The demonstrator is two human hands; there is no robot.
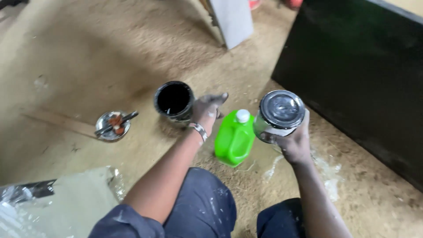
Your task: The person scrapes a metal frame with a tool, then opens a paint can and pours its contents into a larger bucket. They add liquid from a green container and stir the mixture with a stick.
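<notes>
The right hand (294,142) grips a lidded paint can (280,114) from below, fingers mostly hidden behind it. The left hand (207,110), loosely open, touches an open black can (174,100) on the floor (88,57); its palm is unseen. A green jug (235,137) stands between them.

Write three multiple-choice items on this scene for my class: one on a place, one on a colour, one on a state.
1. Where does the green jug stand?
A. on the sandy floor between the hands
B. on the black panel
C. in the open tin

2. What colour is the jug's cap?
A. red
B. white
C. black

3. The tin in the right hand is
A. lidded
B. open
C. crushed

Answers: 1 A, it stands between the left hand and the right; 2 B, white against green; 3 A, a grey lid covers it.
</notes>
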